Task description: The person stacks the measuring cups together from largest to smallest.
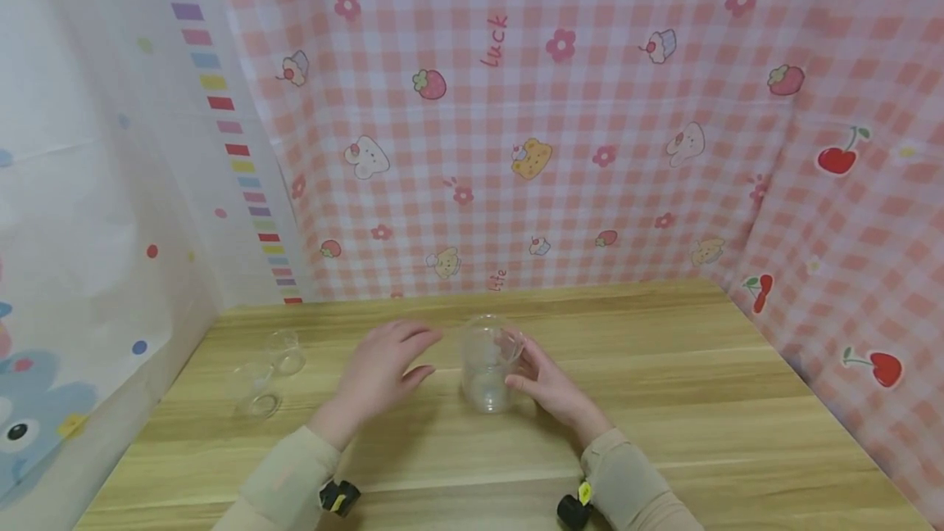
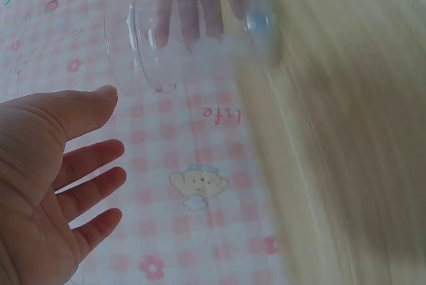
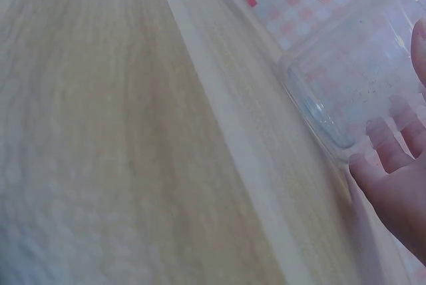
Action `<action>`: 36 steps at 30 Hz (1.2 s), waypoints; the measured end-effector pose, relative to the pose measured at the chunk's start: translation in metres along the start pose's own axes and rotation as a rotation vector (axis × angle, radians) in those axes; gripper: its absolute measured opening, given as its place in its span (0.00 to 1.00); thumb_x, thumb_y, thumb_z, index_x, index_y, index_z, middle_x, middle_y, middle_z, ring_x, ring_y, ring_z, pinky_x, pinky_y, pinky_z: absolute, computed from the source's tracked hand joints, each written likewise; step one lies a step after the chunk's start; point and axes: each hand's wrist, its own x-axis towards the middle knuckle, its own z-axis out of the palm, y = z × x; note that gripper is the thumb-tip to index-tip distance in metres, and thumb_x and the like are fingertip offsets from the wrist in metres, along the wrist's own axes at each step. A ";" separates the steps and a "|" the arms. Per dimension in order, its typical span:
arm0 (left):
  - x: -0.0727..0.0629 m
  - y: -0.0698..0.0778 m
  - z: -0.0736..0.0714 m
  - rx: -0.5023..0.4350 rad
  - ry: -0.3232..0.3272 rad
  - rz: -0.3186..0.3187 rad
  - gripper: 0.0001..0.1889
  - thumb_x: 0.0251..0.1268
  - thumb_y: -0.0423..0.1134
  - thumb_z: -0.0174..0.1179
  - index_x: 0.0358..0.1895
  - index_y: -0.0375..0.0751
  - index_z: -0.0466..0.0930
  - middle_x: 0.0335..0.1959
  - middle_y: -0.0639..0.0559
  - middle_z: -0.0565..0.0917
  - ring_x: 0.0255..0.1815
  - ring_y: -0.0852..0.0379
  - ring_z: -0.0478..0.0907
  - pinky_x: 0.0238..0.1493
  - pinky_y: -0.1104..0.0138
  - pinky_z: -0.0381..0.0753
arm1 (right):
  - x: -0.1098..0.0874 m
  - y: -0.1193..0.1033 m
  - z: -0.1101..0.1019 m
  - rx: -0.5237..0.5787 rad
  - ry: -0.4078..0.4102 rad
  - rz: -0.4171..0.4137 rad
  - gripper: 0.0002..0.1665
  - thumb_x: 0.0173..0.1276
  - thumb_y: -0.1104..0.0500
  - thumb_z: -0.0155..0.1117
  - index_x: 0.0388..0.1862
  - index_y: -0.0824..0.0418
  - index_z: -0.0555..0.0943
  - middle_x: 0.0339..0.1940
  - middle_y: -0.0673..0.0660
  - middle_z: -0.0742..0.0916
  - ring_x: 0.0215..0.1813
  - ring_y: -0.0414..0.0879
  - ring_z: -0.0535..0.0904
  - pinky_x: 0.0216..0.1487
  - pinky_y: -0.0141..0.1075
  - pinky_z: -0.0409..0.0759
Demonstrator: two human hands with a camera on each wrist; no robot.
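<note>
Near the middle of the table in the head view stands a large clear cup (image 1: 483,371), upright and see-through. My right hand (image 1: 549,383) holds it from the right side, thumb in front and fingers behind; the fingers (image 2: 190,18) show through the wall in the left wrist view. The right wrist view shows the base of the cup (image 3: 333,92) close to the wood. To the left of the cup, my left hand (image 1: 383,367) hovers with its fingers apart and relaxed, touching nothing. In its own wrist view the left hand (image 2: 53,172) has an uncovered palm.
Two smaller clear cups, one nearer (image 1: 258,392) and one farther (image 1: 286,352), stand close together on the left of the wooden table (image 1: 664,400). A pink checked cloth (image 1: 472,129) hangs behind the table, with more printed cloth on both sides.
</note>
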 end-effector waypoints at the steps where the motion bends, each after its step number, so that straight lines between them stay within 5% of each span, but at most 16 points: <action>1: -0.002 -0.001 -0.001 0.008 0.002 -0.002 0.25 0.51 0.37 0.76 0.55 0.40 0.83 0.50 0.46 0.84 0.53 0.46 0.79 0.58 0.49 0.76 | 0.000 0.000 0.000 0.001 0.001 0.000 0.44 0.71 0.68 0.60 0.80 0.60 0.52 0.78 0.64 0.61 0.77 0.60 0.55 0.75 0.54 0.53; 36: -0.064 -0.042 -0.021 0.105 -0.078 -0.219 0.29 0.53 0.40 0.75 0.59 0.35 0.79 0.54 0.37 0.81 0.55 0.37 0.77 0.56 0.43 0.74 | -0.001 -0.001 0.001 -0.017 0.014 0.016 0.44 0.71 0.66 0.61 0.80 0.58 0.52 0.78 0.64 0.61 0.78 0.61 0.53 0.74 0.56 0.51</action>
